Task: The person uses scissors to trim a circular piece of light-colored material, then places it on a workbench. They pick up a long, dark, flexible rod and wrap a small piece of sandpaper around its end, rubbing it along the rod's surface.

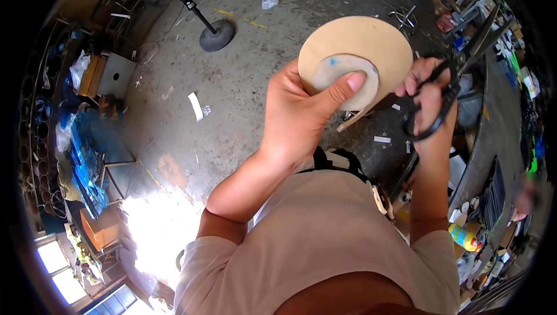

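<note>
Concrete floor (243,77): grey and stained, seen beyond and below both hands; scraps of paper are scattered over it.

Workbench (493,135): a dark, cluttered surface is found just to the right of the right hand, running down the right edge of the view.

Fan stand (216,35): a round dark base with a slanted pole is placed on the floor, well apart from the left hand, up and to its left.

Metal box (115,75): a grey box with a round hole is set on the floor far to the left of the left hand.

Tan disc (362,45): a flat round sheet of tan material is held up between the two hands, its lower left part covered by a smaller pale disc (342,80) pressed against it. A narrow trimmed strip (354,119) is seen hanging from the lower edge of the tan disc.

Left hand (299,112): it is closed on the two discs, thumb laid flat across the pale disc, fingers hidden behind.

Right hand (432,103): it is clenched through the loops of black scissors (447,97), whose blades are directed at the lower right edge of the tan disc.

Spray can (464,236): a yellow can is laid among clutter below the right forearm.
</note>
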